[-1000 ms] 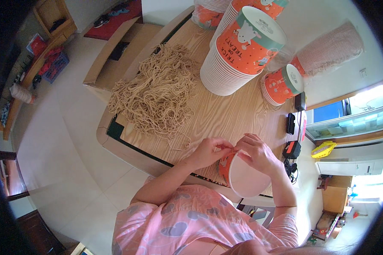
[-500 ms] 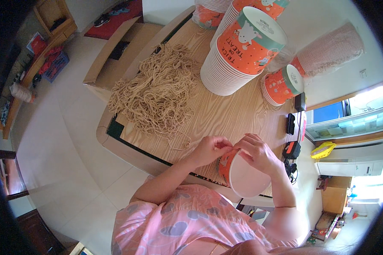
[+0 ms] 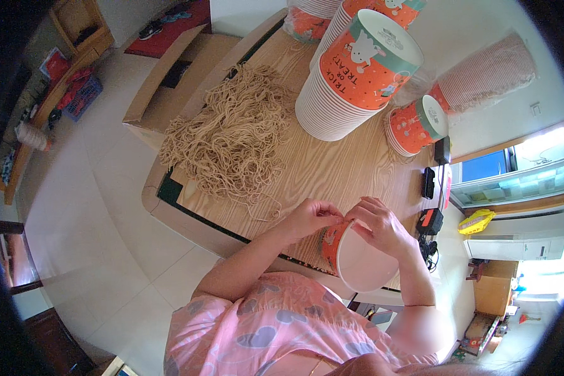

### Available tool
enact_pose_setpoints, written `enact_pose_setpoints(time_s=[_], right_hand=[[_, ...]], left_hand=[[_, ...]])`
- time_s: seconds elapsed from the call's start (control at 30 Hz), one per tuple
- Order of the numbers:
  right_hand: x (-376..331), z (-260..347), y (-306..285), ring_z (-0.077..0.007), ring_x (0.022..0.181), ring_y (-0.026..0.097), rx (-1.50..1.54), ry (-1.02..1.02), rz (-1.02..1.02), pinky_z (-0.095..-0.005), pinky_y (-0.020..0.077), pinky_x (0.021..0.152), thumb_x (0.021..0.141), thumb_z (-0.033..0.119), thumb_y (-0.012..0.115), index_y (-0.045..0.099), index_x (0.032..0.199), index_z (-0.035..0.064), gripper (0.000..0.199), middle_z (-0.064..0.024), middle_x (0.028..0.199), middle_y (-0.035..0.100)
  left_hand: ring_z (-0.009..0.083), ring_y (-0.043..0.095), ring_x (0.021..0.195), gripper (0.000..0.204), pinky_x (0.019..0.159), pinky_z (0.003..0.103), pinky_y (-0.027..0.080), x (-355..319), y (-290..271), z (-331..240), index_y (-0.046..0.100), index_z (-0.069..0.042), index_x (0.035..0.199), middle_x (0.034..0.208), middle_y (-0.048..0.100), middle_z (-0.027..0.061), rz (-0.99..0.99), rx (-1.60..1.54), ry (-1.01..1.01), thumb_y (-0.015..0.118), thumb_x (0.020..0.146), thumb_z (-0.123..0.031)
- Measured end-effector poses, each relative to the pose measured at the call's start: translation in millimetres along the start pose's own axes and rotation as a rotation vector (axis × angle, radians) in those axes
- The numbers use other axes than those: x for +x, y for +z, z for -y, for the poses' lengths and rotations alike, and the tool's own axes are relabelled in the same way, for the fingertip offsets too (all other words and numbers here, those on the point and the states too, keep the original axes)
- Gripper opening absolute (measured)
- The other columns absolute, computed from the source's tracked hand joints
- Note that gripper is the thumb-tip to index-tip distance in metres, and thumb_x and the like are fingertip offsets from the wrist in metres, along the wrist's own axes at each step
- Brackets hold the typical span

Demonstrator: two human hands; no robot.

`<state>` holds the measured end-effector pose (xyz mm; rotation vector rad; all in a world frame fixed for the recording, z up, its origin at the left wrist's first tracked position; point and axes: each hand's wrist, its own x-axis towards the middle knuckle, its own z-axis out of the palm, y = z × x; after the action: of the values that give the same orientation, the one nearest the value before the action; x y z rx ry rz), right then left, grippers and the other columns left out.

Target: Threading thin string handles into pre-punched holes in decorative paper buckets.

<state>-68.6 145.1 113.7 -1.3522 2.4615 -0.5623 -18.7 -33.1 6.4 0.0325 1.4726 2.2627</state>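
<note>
At table edge | both hands' grip pinching orange paper cup [image 3: 357, 260] rim | inside empty

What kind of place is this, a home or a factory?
Most likely a home used for piecework. A wooden table bears a pile of tan cords and stacked orange paper buckets. Around it are a tiled floor and a shoe mat.

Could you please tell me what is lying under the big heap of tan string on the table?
The heap of tan string rests on the wooden tabletop, apart from the tall stack of orange paper cups. The string hides whatever lies beneath its middle.
</note>
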Motion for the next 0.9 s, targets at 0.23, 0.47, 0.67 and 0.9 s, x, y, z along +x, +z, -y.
enact_pose_setpoints(time_s=[0.23, 0.47, 0.67, 0.9], right_hand=[[0.6, 0.0, -1.7, -0.0288, 0.092, 0.059, 0.024, -0.026, -0.007, -0.0432, 0.0436, 0.094, 0.072, 0.001, 0.068, 0.06, 0.091, 0.0049, 0.021, -0.0073, 0.087, 0.061], [1.5, -2.4, 0.0, -0.0285, 0.089, 0.058, 0.005, -0.099, -0.037, -0.0403, 0.0449, 0.087, 0.072, 0.007, 0.067, 0.061, 0.09, 0.0057, 0.019, -0.0077, 0.087, 0.06], [2.3, -2.3, -4.3, -0.0283, 0.09, 0.058, -0.01, -0.122, 0.015, -0.0411, 0.0441, 0.089, 0.073, 0.006, 0.066, 0.061, 0.09, 0.0053, 0.019, -0.0076, 0.087, 0.06], [7.4, -2.9, -7.5, -0.0287, 0.092, 0.057, -0.04, -0.111, 0.114, -0.0417, 0.0418, 0.094, 0.07, 0.003, 0.066, 0.057, 0.09, 0.0045, 0.022, -0.0087, 0.09, 0.059]], left_hand=[[0.0035, 0.055, 0.064, 0.016, 0.051, 0.016, 0.04, 4.0, -5.8, 13.4, 0.067, -0.004, 0.095, 0.079, 0.064, 0.0001, 0.072, -0.199, -0.111, 0.066, 0.085, -0.016], [0.0031, 0.053, 0.059, 0.017, 0.046, 0.015, 0.036, 7.8, -2.8, 15.8, 0.066, -0.007, 0.095, 0.075, 0.062, -0.0032, 0.097, -0.341, -0.201, 0.066, 0.085, -0.02], [0.003, 0.053, 0.059, 0.015, 0.047, 0.016, 0.038, 8.5, -3.4, 14.8, 0.066, -0.007, 0.093, 0.075, 0.062, -0.0025, 0.16, -0.37, -0.209, 0.066, 0.085, -0.02], [0.0075, 0.057, 0.069, 0.016, 0.063, 0.023, 0.047, 11.7, 6.6, 27.7, 0.067, -0.001, 0.093, 0.076, 0.065, 0.0029, -0.078, 0.111, 0.215, 0.064, 0.086, -0.014]])
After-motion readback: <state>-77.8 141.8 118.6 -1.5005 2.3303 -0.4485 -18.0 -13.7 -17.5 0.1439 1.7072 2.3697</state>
